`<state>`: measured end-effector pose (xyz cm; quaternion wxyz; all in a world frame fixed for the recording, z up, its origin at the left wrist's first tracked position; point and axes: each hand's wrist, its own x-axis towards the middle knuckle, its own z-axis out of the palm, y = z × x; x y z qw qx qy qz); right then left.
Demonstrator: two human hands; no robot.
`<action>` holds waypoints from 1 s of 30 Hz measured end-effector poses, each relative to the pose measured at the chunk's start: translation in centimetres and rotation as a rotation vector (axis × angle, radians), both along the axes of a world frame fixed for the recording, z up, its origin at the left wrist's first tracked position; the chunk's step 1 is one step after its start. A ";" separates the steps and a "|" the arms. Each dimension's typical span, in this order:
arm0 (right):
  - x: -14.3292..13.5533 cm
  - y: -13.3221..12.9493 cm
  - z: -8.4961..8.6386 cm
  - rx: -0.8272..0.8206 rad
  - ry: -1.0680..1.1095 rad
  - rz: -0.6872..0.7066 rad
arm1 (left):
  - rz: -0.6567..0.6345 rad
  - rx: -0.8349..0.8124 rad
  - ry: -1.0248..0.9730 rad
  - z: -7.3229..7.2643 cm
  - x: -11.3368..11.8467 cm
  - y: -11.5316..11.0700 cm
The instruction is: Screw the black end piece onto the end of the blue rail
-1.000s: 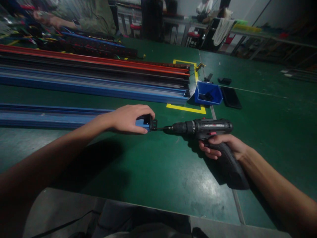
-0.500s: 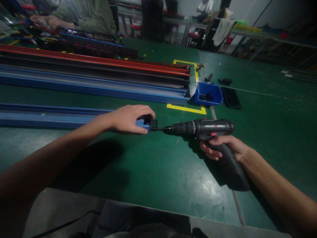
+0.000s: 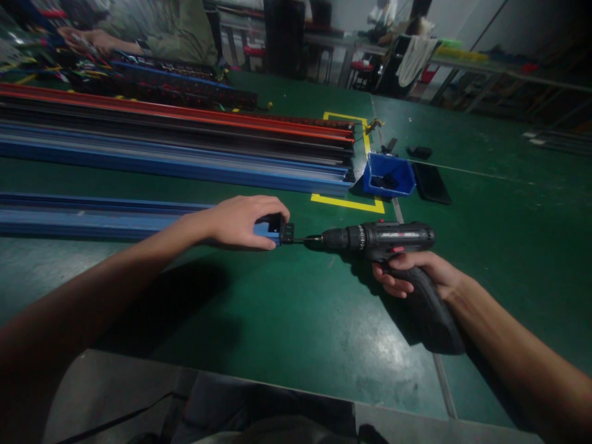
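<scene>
My left hand (image 3: 247, 223) grips the right end of a long blue rail (image 3: 111, 216), thumb on the near side and fingers over the far side. A black end cap (image 3: 286, 232) sits at that end of the rail. My right hand (image 3: 416, 274) is wrapped round the handle of a black cordless drill (image 3: 398, 237), which lies level and points left. Its thin bit (image 3: 305, 240) reaches to the face of the end cap; the very tip is too small to make out.
Behind lie several blue, black and red rails (image 3: 208, 154). A blue bin (image 3: 390, 176) with black parts stands right of them, beside a dark flat object (image 3: 431, 182). Yellow tape (image 3: 346, 203) marks the green table (image 3: 296, 333). Across it, a person's hands (image 3: 95, 42) work among wires.
The drill and my right hand have shifted very slightly to the left. My left hand and the rail stay in place.
</scene>
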<state>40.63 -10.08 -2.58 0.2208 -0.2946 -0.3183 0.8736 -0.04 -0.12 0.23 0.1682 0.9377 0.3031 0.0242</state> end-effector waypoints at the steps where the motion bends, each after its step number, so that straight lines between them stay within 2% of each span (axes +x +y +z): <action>1: 0.0 0.0 0.0 -0.003 0.004 0.004 | 0.000 -0.001 0.001 0.0 0.0 0.0; 30: -0.3 0.1 0.4 -0.042 -0.025 -0.014 | -0.004 0.009 0.008 -0.1 0.0 0.1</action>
